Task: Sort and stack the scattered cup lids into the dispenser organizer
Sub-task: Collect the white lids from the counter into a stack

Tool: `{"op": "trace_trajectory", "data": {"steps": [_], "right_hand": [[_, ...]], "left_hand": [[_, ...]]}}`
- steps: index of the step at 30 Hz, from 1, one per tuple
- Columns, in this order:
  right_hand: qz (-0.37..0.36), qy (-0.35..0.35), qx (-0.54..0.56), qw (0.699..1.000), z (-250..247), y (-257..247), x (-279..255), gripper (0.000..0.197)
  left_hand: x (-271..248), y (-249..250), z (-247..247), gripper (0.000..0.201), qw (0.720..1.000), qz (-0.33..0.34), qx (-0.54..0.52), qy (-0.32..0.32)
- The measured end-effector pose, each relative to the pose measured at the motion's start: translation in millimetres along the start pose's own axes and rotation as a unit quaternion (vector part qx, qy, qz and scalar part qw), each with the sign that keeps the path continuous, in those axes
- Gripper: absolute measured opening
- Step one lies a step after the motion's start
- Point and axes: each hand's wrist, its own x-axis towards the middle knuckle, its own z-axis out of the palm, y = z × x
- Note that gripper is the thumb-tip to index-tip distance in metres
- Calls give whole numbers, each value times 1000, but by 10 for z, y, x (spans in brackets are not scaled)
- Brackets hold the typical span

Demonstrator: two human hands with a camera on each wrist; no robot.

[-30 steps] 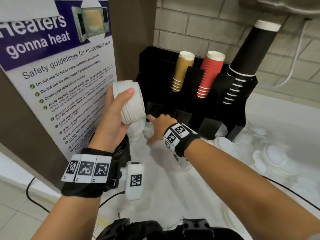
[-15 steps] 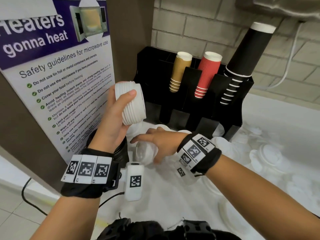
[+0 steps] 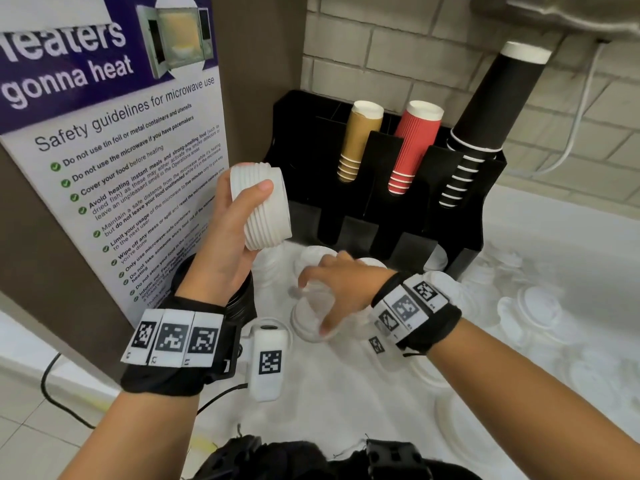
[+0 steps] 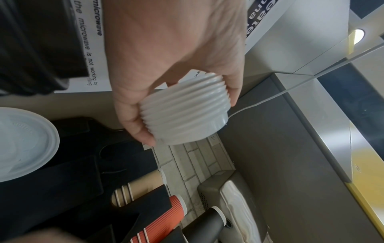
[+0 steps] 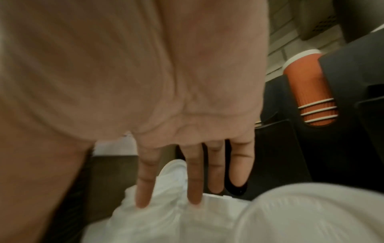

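My left hand [image 3: 239, 220] grips a stack of several white ribbed lids [image 3: 263, 206], held tilted in front of the poster; the left wrist view shows thumb and fingers curled round this stack [image 4: 185, 115]. The black dispenser organizer [image 3: 384, 223] stands against the brick wall with lid slots along its base. In front of it my right hand [image 3: 329, 292] arches over a blurred white lid [image 3: 311, 317], thumb on its near edge and fingertips [image 5: 143, 202] on its far side. More white lids [image 3: 311, 254] lie between the hand and the organizer.
The organizer holds tan cups [image 3: 360, 140], red cups [image 3: 414, 147] and a tall black cup stack [image 3: 485, 116]. Scattered white lids [image 3: 533, 306] cover the white counter to the right. A microwave safety poster [image 3: 121, 168] walls off the left. A dark ribbed object [image 3: 244, 303] sits under my left wrist.
My right hand has drawn back from the organizer's base toward me, bringing a white lid with it. The left hand and its stack have stayed almost still.
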Motion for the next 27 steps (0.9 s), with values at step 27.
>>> {"op": "trace_trajectory", "data": {"steps": [27], "right_hand": [[103, 14, -75, 992, -138, 51, 787, 76]], "left_hand": [[-9, -39, 75, 65, 1000, -10, 2, -10]]}}
